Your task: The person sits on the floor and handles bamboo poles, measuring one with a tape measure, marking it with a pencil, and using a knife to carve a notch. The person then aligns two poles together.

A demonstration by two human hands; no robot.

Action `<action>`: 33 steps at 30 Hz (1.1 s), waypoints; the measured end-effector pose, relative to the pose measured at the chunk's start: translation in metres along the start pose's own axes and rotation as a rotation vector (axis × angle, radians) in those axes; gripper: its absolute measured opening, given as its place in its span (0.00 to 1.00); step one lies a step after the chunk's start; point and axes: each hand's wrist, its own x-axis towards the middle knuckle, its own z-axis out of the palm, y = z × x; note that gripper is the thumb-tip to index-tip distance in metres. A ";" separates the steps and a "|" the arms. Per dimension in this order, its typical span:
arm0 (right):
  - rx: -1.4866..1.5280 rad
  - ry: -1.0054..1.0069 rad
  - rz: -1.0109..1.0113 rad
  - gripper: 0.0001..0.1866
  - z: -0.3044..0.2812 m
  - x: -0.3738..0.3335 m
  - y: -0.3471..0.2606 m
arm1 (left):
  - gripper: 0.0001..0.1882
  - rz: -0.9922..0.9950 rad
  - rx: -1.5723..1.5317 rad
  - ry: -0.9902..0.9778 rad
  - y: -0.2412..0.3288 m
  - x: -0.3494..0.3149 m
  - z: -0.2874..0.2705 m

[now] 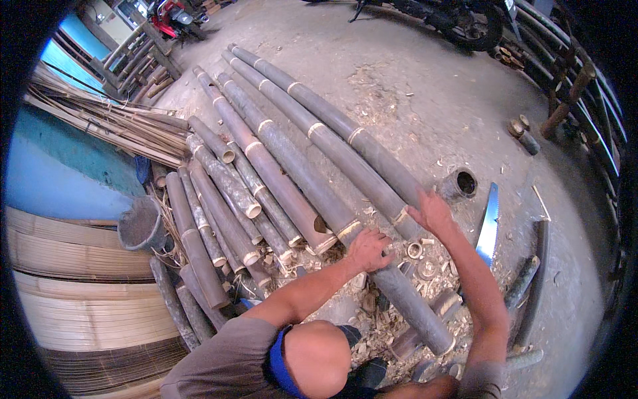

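Left hand (372, 251) curled over mottled bamboo pole (325, 200), holding it; pole runs 5 to 11 o'clock. Right hand (433, 213), at its 2 o'clock, sits at end of outer pole (385, 161); can't tell if fingers close. Wood chips (372, 324) below. Saw (490, 223) 3 o'clock of right hand. Dark motorbike (465, 25) far, 12.

Four long poles (306, 178) toward eleven o'clock; one saw (490, 226) at three; one bucket (158, 239) at nine; two motorbikes (473, 28), at eleven and one; short poles (191, 246) overlapping, uncountable.
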 end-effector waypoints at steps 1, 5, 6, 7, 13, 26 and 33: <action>-0.007 0.005 0.042 0.42 0.007 0.014 0.003 | 0.23 -0.001 -0.025 -0.027 0.002 0.002 -0.005; 0.025 -0.011 0.143 0.44 0.038 0.046 0.018 | 0.20 0.049 -0.079 0.061 0.000 0.003 -0.004; 0.055 -0.015 0.163 0.45 0.045 0.049 0.022 | 0.20 0.051 -0.072 0.085 -0.001 0.001 0.000; 0.084 -0.018 0.185 0.46 0.052 0.051 0.026 | 0.20 0.055 -0.066 0.109 -0.002 0.000 0.002; 0.254 -0.043 0.307 0.54 0.054 0.061 0.041 | 0.18 0.036 -0.101 0.107 0.001 0.002 0.002; 0.297 -0.161 0.297 0.48 0.070 0.039 0.002 | 0.15 0.092 -0.079 0.162 0.002 0.003 -0.004; 0.044 -0.101 0.318 0.47 0.037 0.028 -0.034 | 0.16 0.038 -0.071 0.090 -0.003 -0.002 -0.001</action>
